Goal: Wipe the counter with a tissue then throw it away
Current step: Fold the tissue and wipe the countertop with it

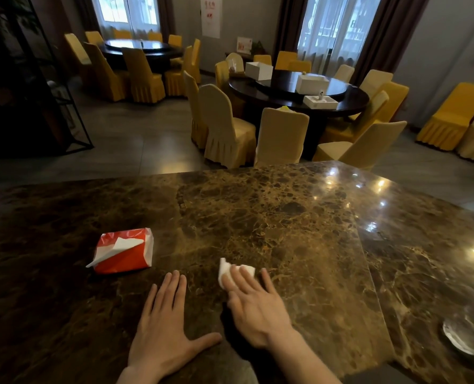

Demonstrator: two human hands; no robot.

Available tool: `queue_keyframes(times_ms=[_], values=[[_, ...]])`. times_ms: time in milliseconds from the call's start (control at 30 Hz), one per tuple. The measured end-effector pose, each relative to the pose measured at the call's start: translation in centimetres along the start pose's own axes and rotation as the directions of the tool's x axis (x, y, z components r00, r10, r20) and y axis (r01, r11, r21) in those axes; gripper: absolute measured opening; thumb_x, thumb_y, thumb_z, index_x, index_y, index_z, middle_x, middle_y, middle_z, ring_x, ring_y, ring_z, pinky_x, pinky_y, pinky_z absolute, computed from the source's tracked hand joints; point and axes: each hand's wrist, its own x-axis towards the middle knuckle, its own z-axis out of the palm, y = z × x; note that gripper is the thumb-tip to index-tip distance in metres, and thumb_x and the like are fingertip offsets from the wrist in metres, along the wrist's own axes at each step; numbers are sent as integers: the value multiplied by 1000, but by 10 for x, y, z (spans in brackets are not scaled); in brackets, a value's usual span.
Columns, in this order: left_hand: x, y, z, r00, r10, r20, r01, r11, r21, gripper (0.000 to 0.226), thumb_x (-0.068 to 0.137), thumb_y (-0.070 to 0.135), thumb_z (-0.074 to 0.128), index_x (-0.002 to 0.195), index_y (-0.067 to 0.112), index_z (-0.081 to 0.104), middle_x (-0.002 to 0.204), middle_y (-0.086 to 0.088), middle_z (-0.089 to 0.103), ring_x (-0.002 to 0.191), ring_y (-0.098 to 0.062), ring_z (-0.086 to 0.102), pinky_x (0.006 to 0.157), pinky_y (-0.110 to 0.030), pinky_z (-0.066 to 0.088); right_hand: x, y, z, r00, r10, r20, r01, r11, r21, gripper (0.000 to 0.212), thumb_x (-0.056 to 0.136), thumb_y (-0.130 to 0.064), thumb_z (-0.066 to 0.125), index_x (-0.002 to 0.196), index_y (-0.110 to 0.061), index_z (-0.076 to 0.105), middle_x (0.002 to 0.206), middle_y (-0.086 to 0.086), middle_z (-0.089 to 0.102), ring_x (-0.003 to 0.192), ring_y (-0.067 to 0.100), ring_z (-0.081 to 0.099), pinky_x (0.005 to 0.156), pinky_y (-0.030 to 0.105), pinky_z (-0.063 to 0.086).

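Two hands lie on the counter (258,206) at the near edge. Left hand (166,325) rests flat at roughly 6 o'clock, palm down, fingers together and thumb splayed, gripping nothing; judged a brace. Right hand (254,306), just beside it toward 5 o'clock, is flat with fingers spread, pressing the tissue (226,271) onto the stone beneath the fingertips. No pinch: the sheet is pinned by downward pressure only.

Handling assessment: the tissue is light, soft and limp, likely to bunch or tear if dragged hard over the polished marble (a slick surface, by its reflections). Broad finger pressure suits wiping; for disposal, gathering it into the palm looks the surer hold.

At 10 o'clock from the hands, well apart from them, sits a red tissue pack (123,250) with one sheet standing out of its slot.

Limitations: most of the tissue is covered by the fingers, so its fold and soiling cannot be told. Any spill or dirt on the counter is hard to make out against the mottled pattern. A glass dish (468,336) at 3 o'clock is cut off by the frame. No bin is visible anywhere. Beyond, at 12 to 1 o'clock, a round table (349,102) with covered chairs carries white boxes, contents indistinct.
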Motion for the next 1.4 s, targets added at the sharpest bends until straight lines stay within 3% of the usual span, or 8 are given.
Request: queue_keyframes(times_ms=[233, 500, 700, 933, 1033, 1133, 1200, 1400], values=[[-2, 2, -3, 1000, -3, -20, 3, 1000, -11, 146, 53, 117, 19, 157, 24, -27, 165, 11, -35, 144, -2, -43, 117, -31, -33, -31, 52, -4, 925, 358, -128, -359, 933, 20, 60, 106, -45, 9, 164, -29, 7, 174, 0, -1, 158, 16, -10, 127, 47, -11], [-2, 4, -6, 1000, -6, 22, 5, 1000, 29, 149, 51, 116, 12, 160, 21, -23, 167, 6, -32, 151, -9, -34, 128, -40, -17, -44, -4, 19, 998, -38, -46, 41, 998, 51, 67, 99, -50, 16, 164, -34, 10, 172, -6, -2, 158, 14, -10, 123, 41, -19], [-4, 4, -7, 1000, -3, 22, 3, 999, 34, 148, 53, 116, 13, 159, 21, -25, 167, 6, -34, 149, -8, -38, 128, -41, -18, -58, 57, -4, 921, 356, -160, -354, 934, 41, 58, 106, -39, 17, 163, -32, 13, 174, 0, 6, 159, 16, -6, 127, 47, -7], [-2, 4, -7, 999, 3, 37, -5, 998, 63, 148, 52, 116, 8, 160, 20, -23, 169, 2, -30, 153, -12, -32, 130, -44, -13, -46, 7, 18, 997, 31, -71, -26, 998, 64, 65, 99, -49, 18, 163, -37, 12, 172, -6, -2, 158, 17, -11, 124, 40, -17], [-3, 4, -7, 1000, 1, 26, -2, 999, 53, 147, 52, 116, 10, 160, 21, -23, 169, 4, -29, 152, -11, -34, 130, -44, -14, -53, 46, 2, 970, 182, -164, -184, 983, 4, 56, 104, -42, 23, 160, -41, 23, 173, -5, 12, 159, 15, 3, 126, 44, -11], [-4, 3, -6, 1000, 7, 9, -7, 999, 39, 145, 55, 115, 13, 160, 23, -23, 170, 5, -28, 152, -10, -33, 130, -44, -14, -54, 66, -8, 903, 395, -168, -387, 919, 81, 55, 106, -39, 22, 161, -38, 21, 174, 1, 6, 159, 20, -2, 127, 46, -8], [-4, 3, -6, 1000, 11, 6, -11, 1000, 22, 143, 57, 115, 17, 161, 24, -21, 171, 5, -26, 153, -10, -32, 130, -44, -13, -45, 50, -3, 907, 397, -143, -382, 916, 118, 60, 105, -44, 20, 163, -31, 15, 174, 7, 0, 158, 25, -9, 127, 45, -9], [-3, 3, -6, 1000, 9, 23, -10, 999, 41, 137, 56, 115, 14, 161, 34, -20, 172, 4, -26, 152, -11, -33, 129, -46, -16, -45, 14, 20, 990, 82, -111, -78, 996, 37, 64, 97, -48, 21, 161, -40, 15, 174, -2, 4, 159, 21, -9, 125, 44, -17]])
